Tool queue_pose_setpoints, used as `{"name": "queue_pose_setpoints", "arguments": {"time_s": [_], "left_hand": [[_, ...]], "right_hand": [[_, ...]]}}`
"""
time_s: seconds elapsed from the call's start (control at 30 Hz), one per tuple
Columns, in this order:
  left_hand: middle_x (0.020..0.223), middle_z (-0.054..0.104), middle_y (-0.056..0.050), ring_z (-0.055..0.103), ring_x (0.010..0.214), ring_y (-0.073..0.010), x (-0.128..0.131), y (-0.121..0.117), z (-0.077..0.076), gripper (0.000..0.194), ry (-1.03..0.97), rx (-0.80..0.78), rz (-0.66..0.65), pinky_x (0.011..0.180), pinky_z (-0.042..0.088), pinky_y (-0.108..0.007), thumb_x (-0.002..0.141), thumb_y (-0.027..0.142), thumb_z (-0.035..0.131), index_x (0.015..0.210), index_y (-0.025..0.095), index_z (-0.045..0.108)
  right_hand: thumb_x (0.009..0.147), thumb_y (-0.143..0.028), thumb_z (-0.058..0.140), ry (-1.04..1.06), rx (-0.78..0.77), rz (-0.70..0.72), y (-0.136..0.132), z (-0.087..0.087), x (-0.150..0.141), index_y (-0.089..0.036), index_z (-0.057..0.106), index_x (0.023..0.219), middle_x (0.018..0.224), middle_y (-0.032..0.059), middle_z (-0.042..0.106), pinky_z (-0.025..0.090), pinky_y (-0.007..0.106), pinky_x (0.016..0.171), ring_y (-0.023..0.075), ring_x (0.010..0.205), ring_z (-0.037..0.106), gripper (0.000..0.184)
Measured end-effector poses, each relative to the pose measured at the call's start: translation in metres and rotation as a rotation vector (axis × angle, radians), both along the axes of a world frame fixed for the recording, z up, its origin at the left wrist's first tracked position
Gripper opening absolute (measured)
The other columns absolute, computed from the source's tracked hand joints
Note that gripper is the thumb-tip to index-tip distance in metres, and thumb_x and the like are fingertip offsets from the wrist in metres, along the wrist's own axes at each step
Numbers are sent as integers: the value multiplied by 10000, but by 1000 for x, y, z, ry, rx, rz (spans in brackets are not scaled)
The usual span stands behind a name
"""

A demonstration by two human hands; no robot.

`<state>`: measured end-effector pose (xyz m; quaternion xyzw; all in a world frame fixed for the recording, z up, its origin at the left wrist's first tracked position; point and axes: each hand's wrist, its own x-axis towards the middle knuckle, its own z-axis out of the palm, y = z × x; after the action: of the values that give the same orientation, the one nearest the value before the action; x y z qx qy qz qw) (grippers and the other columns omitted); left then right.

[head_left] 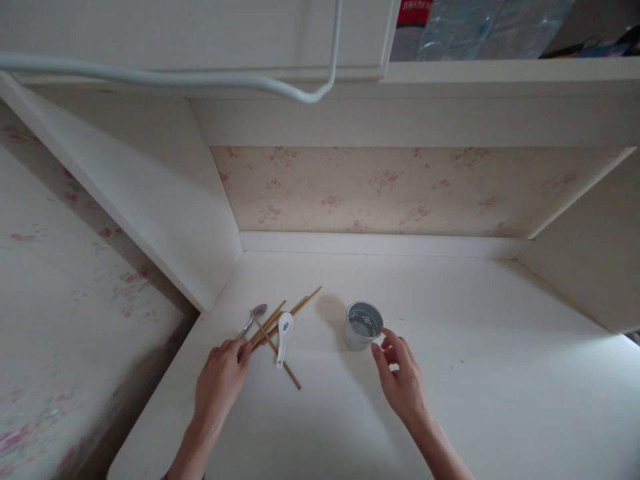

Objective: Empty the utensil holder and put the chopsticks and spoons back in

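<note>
My left hand (pixel 223 375) is closed at the near ends of a loose pile of utensils. Its fingertips meet the wooden chopsticks (pixel 273 322) and the handle of a metal spoon (pixel 259 310); which of them it grips is hidden. A white ceramic spoon (pixel 285 327) with a blue mark lies across the chopsticks, bowl end away from me. To the right stands an upright grey metal cup (pixel 358 341) with small holes in it. My right hand (pixel 401 378) is beside the cup's right side, thumb and index finger apart, the index fingertip at the rim.
Everything lies on a white desktop (pixel 475 407) with side panels at left and right. An overhead cabinet (pixel 200 33) has a white cable (pixel 200 80) hanging before it. Plastic-wrapped bottles (pixel 480 30) are on the upper shelf. Floral wallpaper (pixel 380 190) covers the back.
</note>
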<state>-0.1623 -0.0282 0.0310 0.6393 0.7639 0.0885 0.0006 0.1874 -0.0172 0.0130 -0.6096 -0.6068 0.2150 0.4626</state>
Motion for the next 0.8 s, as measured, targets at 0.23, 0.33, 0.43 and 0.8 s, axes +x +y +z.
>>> {"name": "queue_pose_setpoints", "arguments": {"time_s": [0.23,0.33,0.43,0.8], "left_hand": [[846,750,-83,704,780,-251,29,30,22,469,-65,-233,58,622,447,-292,938,512,319,825,240,685],[833,746,-136,708,804,-286,41,40,21,521,-39,-284,47,660,472,-327,920,551,332,817,209,711],[843,743,-168,709,820,-299,50,44,18,537,-23,-342,57,686,486,-342,908,550,347,815,187,731],[901,752,-91,695,824,-278,56,43,33,480,-22,-286,111,649,457,-322,916,524,312,855,272,715]], "right_hand": [[892,-516,506,155,-136,-87,-21,-31,-3,-214,550,1097,781,29,608,485,236,480,152,579,591,368],[894,-511,500,159,-149,-23,-24,-35,-4,-216,541,1097,758,17,605,449,235,460,143,534,553,361],[903,-489,495,175,-144,15,-22,-35,-4,-219,508,1134,773,1,584,403,224,441,120,496,498,355],[903,-476,507,323,-170,46,-15,-32,-2,-234,458,1172,826,-12,552,352,210,428,101,497,453,365]]}}
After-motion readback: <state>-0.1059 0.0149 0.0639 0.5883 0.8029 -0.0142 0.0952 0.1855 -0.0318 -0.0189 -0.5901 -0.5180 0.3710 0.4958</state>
